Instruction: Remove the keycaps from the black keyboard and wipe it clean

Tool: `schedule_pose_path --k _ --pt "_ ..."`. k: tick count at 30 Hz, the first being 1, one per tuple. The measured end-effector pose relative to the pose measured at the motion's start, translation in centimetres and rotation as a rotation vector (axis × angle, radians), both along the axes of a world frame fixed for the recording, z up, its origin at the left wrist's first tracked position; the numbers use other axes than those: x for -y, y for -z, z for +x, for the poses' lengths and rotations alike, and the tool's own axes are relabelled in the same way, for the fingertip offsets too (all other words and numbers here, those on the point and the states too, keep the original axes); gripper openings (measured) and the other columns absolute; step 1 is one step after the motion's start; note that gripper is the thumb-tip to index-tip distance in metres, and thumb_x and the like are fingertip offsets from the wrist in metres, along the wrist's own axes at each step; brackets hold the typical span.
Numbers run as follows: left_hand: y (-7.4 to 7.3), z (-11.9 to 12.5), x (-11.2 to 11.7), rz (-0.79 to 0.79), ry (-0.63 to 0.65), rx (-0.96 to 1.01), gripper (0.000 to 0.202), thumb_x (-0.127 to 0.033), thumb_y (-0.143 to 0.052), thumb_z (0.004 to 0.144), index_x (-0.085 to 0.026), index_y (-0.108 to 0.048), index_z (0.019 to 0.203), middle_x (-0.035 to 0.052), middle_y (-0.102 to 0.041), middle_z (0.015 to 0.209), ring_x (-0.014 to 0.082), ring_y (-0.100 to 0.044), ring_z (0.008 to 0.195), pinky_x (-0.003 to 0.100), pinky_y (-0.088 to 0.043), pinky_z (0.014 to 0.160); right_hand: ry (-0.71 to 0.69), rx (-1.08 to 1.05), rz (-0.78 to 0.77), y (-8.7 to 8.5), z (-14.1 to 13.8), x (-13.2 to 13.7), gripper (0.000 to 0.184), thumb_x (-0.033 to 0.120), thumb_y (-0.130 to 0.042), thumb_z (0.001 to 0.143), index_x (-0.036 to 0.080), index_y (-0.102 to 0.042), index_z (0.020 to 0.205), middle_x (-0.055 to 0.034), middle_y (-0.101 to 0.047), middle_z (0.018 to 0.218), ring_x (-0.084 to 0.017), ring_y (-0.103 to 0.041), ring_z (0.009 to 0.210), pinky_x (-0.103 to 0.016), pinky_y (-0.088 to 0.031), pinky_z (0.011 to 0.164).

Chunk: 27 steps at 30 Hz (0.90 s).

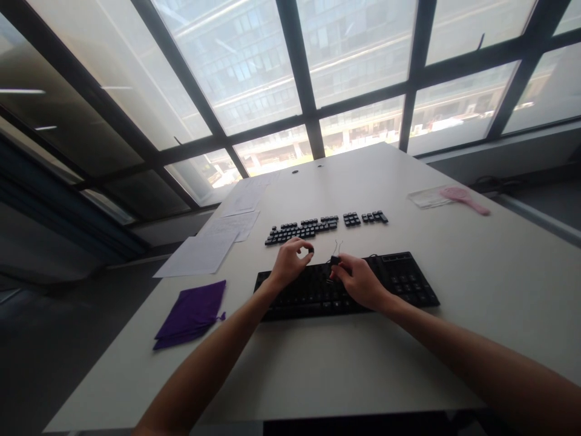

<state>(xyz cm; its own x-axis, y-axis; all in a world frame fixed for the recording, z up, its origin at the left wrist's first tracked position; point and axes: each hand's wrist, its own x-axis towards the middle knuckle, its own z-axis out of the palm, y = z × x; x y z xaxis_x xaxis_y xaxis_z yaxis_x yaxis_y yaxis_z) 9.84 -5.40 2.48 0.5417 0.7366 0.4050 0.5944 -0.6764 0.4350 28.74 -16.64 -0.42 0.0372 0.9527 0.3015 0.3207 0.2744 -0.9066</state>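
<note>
A black keyboard [403, 284] lies across the near part of the white table [354, 357], under both hands. Above its left half, my left hand [289, 261] pinches a small black keycap [311, 249] between thumb and forefinger. My right hand [361, 280] is closed around the black grip of a wire keycap puller [334, 260], over the keyboard's middle. The puller's two thin wires point up and away from me. Beyond the keyboard, several removed black keycaps [299, 231] sit in rows and small groups.
A folded purple drawstring pouch [190, 312] lies left of the keyboard. White paper sheets [200, 251] spread along the table's left edge. At the far right are a pink handled item [463, 197] and a clear plastic bag [426, 198]. Tall windows [358, 48] stand behind the table.
</note>
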Motion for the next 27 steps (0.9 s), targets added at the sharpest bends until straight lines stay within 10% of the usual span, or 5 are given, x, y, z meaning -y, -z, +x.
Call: schedule_pose_path --k 11,27 --pt "2.7 3.7 -6.0 0.122 0.045 -0.256 0.006 -0.019 -0.07 0.084 -0.02 -0.074 0.088 0.0055 -0.071 0.09 0.0236 -0.06 0.097 0.036 -0.047 0.091 -0.002 -0.002 0.016 0.0 0.0 -0.1 0.017 0.019 -0.055 0.09 0.018 -0.061 0.074 -0.0018 -0.067 0.071 -0.017 -0.061 0.068 -0.028 -0.041 0.066" --pt "0.4 3.8 -5.4 0.248 -0.076 -0.148 0.007 -0.02 -0.068 0.086 -0.019 -0.073 0.091 0.0068 -0.064 0.098 0.0243 -0.055 0.097 0.038 -0.047 0.092 0.052 -0.134 0.008 -0.6 0.4 -0.3 0.021 0.023 -0.053 0.092 0.018 -0.06 0.073 -0.0005 -0.064 0.069 -0.015 -0.057 0.064 -0.027 -0.04 0.061"
